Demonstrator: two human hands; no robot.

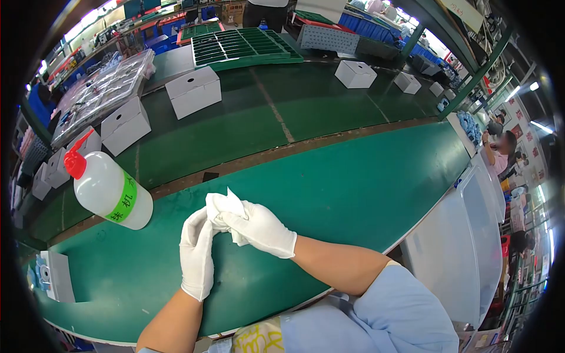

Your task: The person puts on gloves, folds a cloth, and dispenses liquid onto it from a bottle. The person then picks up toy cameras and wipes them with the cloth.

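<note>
Both hands wear white gloves and meet above the green work surface (329, 194). My right hand (262, 229) is closed on a crumpled white cloth (225, 206), its thumb pressing on it. My left hand (197, 253) is at the cloth's left side, its fingers bent upward and together; what they grip, if anything, is hidden behind the cloth and fingers. To the left of my hands a white bottle (103, 185) with a red nozzle and a green label stands on the surface.
White boxes (194, 94) sit along the darker green belt (253, 117) beyond a brown edge strip. A white box (57, 276) with a blue item is at far left. Clear plastic bins (453, 235) stand at right. A green tray (247, 47) lies behind. People are in the background.
</note>
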